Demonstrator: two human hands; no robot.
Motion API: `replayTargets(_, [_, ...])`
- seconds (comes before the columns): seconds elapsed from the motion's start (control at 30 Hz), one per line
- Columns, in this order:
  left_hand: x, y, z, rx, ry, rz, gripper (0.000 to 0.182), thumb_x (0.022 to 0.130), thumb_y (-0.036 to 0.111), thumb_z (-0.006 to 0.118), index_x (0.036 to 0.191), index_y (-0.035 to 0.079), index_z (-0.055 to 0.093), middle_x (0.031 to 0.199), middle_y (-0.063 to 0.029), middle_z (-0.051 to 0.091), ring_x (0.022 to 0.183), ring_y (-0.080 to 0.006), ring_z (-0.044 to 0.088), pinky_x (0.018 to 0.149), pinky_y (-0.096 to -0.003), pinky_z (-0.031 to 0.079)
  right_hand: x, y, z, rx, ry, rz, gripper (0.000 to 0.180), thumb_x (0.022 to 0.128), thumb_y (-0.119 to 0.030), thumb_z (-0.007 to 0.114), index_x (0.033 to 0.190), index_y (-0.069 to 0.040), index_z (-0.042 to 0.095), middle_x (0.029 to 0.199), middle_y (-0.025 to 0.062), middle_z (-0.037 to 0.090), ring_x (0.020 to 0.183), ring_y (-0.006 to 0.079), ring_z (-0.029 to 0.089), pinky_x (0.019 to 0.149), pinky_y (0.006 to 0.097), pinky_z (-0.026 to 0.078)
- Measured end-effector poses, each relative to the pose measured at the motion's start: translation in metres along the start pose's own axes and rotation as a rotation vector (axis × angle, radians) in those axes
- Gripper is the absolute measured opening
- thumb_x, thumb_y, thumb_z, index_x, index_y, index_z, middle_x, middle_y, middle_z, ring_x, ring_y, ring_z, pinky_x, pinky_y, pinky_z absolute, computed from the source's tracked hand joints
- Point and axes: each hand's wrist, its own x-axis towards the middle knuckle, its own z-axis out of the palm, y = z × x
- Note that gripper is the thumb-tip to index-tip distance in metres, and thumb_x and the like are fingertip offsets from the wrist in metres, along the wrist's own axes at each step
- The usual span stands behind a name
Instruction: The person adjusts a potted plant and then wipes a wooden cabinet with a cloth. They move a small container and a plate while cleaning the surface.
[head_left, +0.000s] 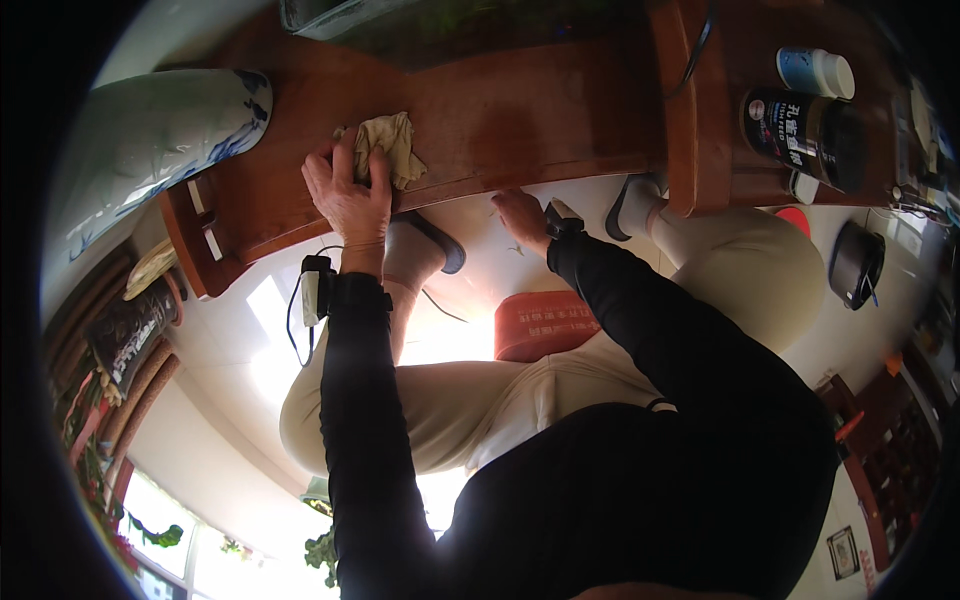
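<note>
My left hand (349, 187) presses a crumpled beige cloth (391, 150) on the reddish-brown wooden surface (480, 112), its fingers bent over the cloth's left side. My right hand (520, 217) is at the front edge of the same wood, its fingers curled. Whether those fingers hold anything is hidden. Both wrists carry strapped-on black devices, and the left one (319, 289) trails a black cable.
A blue-and-white porcelain vase (172, 135) stands left of the cloth. A glass tank (465, 30) is behind it. On the right are a fish feed jar (795, 135) and a white-capped bottle (814, 73). A red stool (540, 326) is below me.
</note>
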Motion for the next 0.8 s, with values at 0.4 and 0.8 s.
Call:
replayTargets(0.4, [-0.005, -0.008, 0.007, 0.02, 0.029, 0.019, 0.032, 0.08, 0.028, 0.072, 0.108, 0.014, 0.072, 0.095, -0.0106, 0.055, 0.092, -0.0303, 0.054, 0.084, -0.0422, 0.046, -0.067, 0.036, 0.053, -0.062, -0.206, -0.105, 0.009, 0.085, -0.012, 0.055, 0.083, -0.008, 0.062, 0.086, 0.0073, 0.063, 0.091, 0.0252, 0.06, 0.074, 0.0375, 0.053])
replayTargets(0.8, [-0.004, -0.008, 0.008, 0.045, 0.071, 0.033, 0.031, 0.08, 0.03, 0.071, 0.108, 0.016, 0.072, 0.098, -0.0111, 0.056, 0.092, -0.0311, 0.055, 0.083, -0.0419, 0.047, -0.087, 0.009, 0.038, -0.277, -0.103, -0.118, 0.015, 0.076, -0.013, 0.07, 0.086, -0.006, 0.061, 0.083, 0.0073, 0.061, 0.087, 0.0251, 0.06, 0.075, 0.0362, 0.051])
